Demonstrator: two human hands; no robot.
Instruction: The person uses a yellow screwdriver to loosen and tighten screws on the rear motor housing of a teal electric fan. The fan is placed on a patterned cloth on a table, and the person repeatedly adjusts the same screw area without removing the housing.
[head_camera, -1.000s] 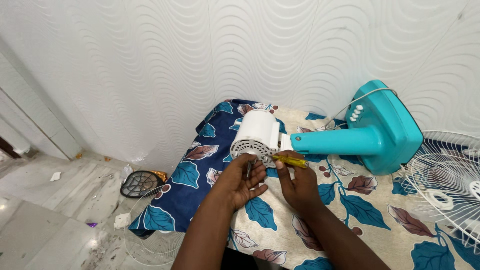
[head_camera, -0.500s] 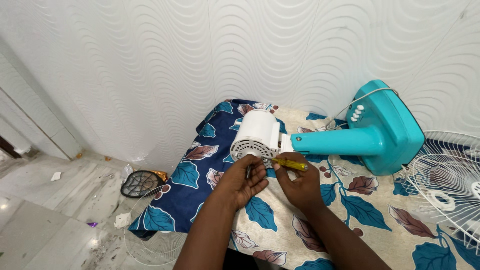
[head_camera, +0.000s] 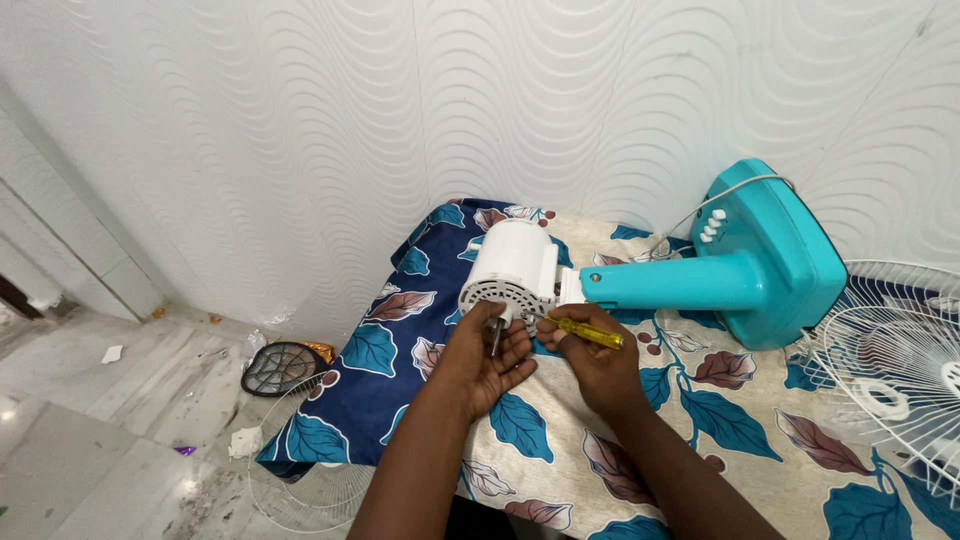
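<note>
Now | left hand (head_camera: 478, 362) is cupping the white motor housing (head_camera: 512, 268) lying on the desk (head_camera: 560, 440), fingers curled around its shaft | right hand (head_camera: 596, 358) is gripping a yellow screwdriver (head_camera: 583, 331) at its face | guards (head_camera: 885, 375) already off, motor not yet opened

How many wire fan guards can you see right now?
2. One white wire guard lies on the leaf-print cloth at the right edge, partly cut off; another wire guard lies on the floor, partly hidden under the cloth's overhang. More may be out of frame.
</note>
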